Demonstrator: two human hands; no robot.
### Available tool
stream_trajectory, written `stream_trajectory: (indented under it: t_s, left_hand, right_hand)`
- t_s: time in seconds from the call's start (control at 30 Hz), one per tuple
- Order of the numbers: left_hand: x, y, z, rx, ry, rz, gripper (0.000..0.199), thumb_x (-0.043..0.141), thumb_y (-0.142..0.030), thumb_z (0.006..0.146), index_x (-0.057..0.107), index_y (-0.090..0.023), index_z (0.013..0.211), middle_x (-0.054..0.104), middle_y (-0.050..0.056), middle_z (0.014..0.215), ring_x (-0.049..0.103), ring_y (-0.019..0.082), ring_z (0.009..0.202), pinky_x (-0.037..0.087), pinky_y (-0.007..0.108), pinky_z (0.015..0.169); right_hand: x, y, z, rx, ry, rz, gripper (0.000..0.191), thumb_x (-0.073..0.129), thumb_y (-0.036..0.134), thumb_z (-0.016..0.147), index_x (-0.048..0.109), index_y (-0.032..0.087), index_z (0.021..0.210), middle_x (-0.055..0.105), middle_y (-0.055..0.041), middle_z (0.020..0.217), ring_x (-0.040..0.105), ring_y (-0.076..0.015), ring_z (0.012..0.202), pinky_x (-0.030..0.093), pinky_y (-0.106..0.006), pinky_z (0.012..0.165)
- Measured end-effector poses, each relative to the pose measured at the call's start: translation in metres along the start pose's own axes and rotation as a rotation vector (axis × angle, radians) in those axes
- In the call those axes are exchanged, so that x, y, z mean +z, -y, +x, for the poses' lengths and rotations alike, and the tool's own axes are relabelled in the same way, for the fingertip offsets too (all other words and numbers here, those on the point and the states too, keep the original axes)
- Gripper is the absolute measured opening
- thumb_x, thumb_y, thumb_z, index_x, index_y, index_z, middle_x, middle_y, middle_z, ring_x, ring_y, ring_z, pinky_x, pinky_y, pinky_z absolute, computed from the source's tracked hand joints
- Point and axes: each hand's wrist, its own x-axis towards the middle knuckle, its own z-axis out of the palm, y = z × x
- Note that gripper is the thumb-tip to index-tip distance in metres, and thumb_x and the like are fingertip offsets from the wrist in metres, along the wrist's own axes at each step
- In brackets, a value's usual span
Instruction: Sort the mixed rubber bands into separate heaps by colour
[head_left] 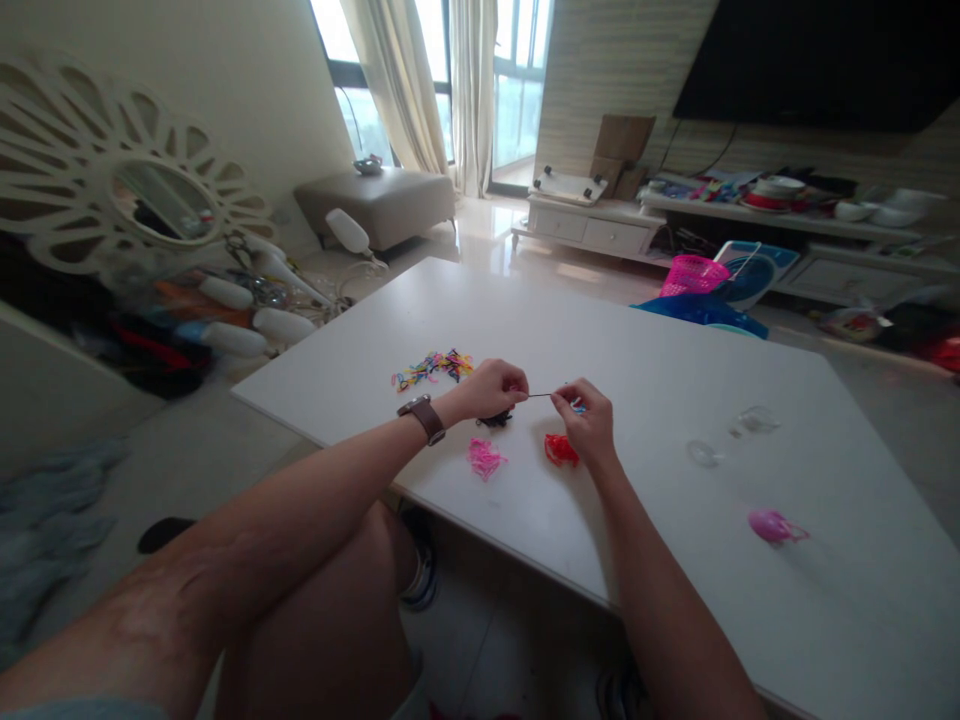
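Between my two hands a thin black band is stretched above the white table. My left hand, with a brown-strapped watch on its wrist, pinches one end. The other end is pinched by my right hand. Under my left hand lies a black pile of bands, partly hidden. A pink pile is nearer the table's front edge, and a red pile sits beside my right wrist. Multicoloured bands are spread beyond my left wrist. Something blue and white shows behind my right fingers.
On the right of the table are a clear glass-like object, a clear round piece and a pink pouch-like item. Beyond the table stand a pink basket and a padded bench. A round-mirror frame leans at left.
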Motion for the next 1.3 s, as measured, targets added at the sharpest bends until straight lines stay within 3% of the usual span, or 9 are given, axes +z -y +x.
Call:
stream_trajectory:
  t_s: [0.23,0.4,0.63,1.3]
  left_hand:
    - [-0.0008,0.0011,-0.0004,0.023,-0.018,0.005,0.01,0.064,-0.015,0.08,0.073,-0.013,0.076,0.067,0.002,0.061,0.058,0.011,0.059,0.042,0.021,0.058]
    - [-0.004,0.005,-0.0031,0.047,-0.063,0.013,0.011,0.065,-0.018,0.083,0.074,-0.012,0.08,0.068,0.003,0.066,0.058,0.012,0.061,0.043,0.022,0.06]
    - [-0.0035,0.0042,-0.0054,0.09,-0.039,0.044,0.01,0.066,-0.018,0.083,0.074,-0.013,0.08,0.069,0.003,0.071,0.058,0.012,0.064,0.043,0.022,0.062]
    - [-0.0042,0.0,-0.0054,0.021,-0.02,-0.054,0.011,0.068,-0.022,0.079,0.073,-0.012,0.079,0.066,0.001,0.063,0.055,0.01,0.059,0.04,0.021,0.057]
  right_hand:
    - [0.0078,0.0013,-0.0016,-0.026,0.147,0.099,0.008,0.066,0.028,0.086,0.069,0.021,0.083,0.064,-0.0007,0.078,0.06,-0.0161,0.072,0.047,-0.031,0.068]
    - [0.0017,-0.0009,0.0001,0.051,0.106,0.11,0.009,0.07,0.029,0.081,0.07,0.021,0.085,0.065,-0.0006,0.079,0.061,-0.0159,0.071,0.048,-0.031,0.067]
    - [0.0024,-0.001,0.0008,0.076,0.12,0.146,0.011,0.067,0.03,0.083,0.068,0.021,0.077,0.066,-0.0008,0.076,0.06,-0.0164,0.072,0.048,-0.031,0.068]
    - [0.0048,-0.0032,0.0013,0.27,0.097,0.295,0.018,0.072,0.037,0.077,0.069,0.02,0.077,0.069,-0.0018,0.077,0.059,-0.0159,0.07,0.046,-0.031,0.067]
